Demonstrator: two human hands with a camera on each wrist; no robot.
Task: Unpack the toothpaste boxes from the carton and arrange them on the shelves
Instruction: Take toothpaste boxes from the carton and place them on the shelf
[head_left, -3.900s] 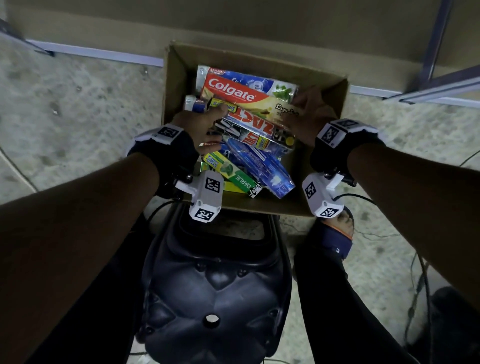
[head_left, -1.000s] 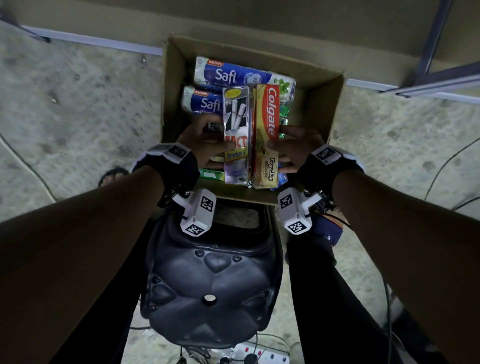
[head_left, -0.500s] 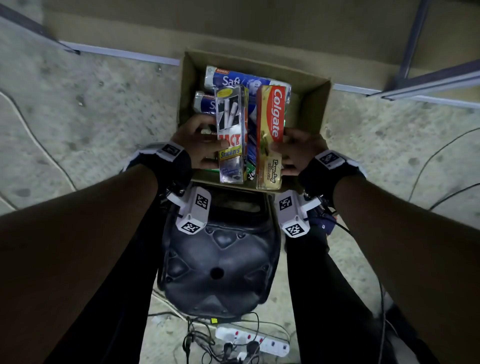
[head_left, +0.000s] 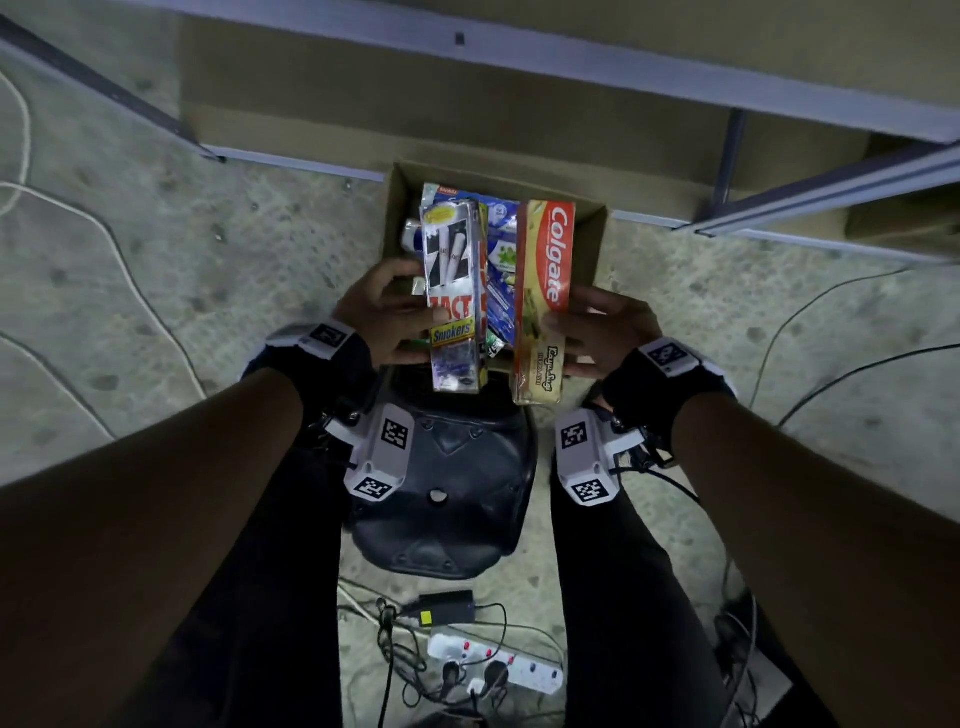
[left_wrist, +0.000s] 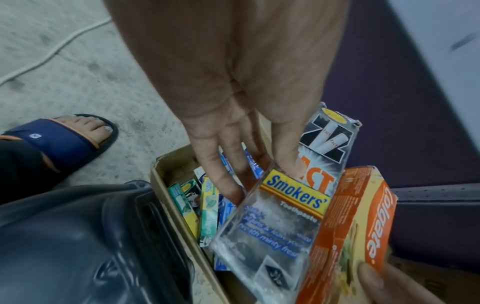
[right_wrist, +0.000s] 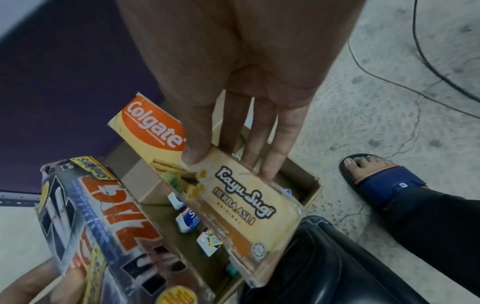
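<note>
My left hand (head_left: 387, 317) grips a silver Zact Smokers' toothpaste box (head_left: 453, 296) (left_wrist: 283, 209) (right_wrist: 85, 222), thumb on its face and fingers behind. My right hand (head_left: 597, 332) holds a yellow Colgate Kayu-Sugi box (head_left: 543, 301) (right_wrist: 221, 185) (left_wrist: 363, 226) the same way. Both boxes are lifted side by side above the open cardboard carton (head_left: 592, 234) on the floor. Several more toothpaste boxes (head_left: 501, 260) (left_wrist: 205, 205) lie inside it, partly hidden by the held ones.
A black stool seat (head_left: 441, 493) sits between my legs, just before the carton. Metal shelf rails (head_left: 571, 67) run across the top, with a lower rail at right (head_left: 831, 197). A power strip (head_left: 493, 665) and cables lie on the concrete floor behind. My sandalled feet (left_wrist: 64, 139) (right_wrist: 381, 176) flank the carton.
Both hands have lifted the two boxes up out of the carton. They have drawn slightly apart, and the view has risen away from the floor, showing more shelf.
</note>
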